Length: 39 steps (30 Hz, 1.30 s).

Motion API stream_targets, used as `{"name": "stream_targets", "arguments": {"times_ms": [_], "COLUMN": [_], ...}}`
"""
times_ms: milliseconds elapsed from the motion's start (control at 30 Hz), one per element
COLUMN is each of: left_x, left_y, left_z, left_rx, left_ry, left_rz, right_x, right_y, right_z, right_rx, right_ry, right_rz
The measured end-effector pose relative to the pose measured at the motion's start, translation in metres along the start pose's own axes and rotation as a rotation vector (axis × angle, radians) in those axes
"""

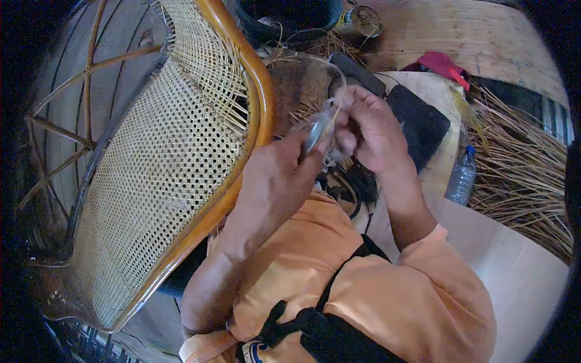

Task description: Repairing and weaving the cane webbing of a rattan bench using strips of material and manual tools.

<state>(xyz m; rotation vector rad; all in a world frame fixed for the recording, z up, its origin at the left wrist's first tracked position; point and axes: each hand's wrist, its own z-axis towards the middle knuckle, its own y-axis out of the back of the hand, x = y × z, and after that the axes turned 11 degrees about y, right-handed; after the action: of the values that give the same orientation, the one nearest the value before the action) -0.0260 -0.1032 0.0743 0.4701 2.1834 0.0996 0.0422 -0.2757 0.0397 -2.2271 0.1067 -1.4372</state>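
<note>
One head-worn fisheye view, upright, downward from above, close over left hand and right hand

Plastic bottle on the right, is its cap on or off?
On: a blue cap sits on the neck of the clear bottle.

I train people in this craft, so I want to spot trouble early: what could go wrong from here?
The right hand is close to the shiny object in the left hand; if that has a sharp edge, which I cannot tell, a slip might cut a finger. The pale strand looks thin and might snap if pulled hard. Strands near the edge of the woven panel look loosely spaced and could snag.
</note>
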Motion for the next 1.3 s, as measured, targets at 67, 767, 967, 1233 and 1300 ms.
{"name": "stream_targets", "arguments": {"times_ms": [67,767,967,1233,1300], "left_x": [0.005,0.015,0.004,-0.014,-0.024], "left_y": [0.002,0.017,0.023,0.033,0.030], "left_z": [-0.002,0.004,-0.025,-0.036,-0.041], "left_rx": [0.026,-0.132,-0.217,0.009,-0.063], "left_ry": [0.096,-0.370,-0.889,-0.343,-0.287], "left_rz": [0.100,0.063,-0.067,-0.366,-0.348], "right_x": [-0.004,-0.184,-0.152,0.031,0.039], "right_y": [0.011,0.208,0.214,-0.005,-0.025], "right_z": [0.003,-0.142,-0.142,-0.089,-0.082], "right_rx": [-0.091,-0.485,-0.477,0.125,0.238], "right_ry": [0.081,0.283,0.397,0.236,0.251], "right_rz": [0.000,-1.451,-1.170,-0.547,-0.531]}}
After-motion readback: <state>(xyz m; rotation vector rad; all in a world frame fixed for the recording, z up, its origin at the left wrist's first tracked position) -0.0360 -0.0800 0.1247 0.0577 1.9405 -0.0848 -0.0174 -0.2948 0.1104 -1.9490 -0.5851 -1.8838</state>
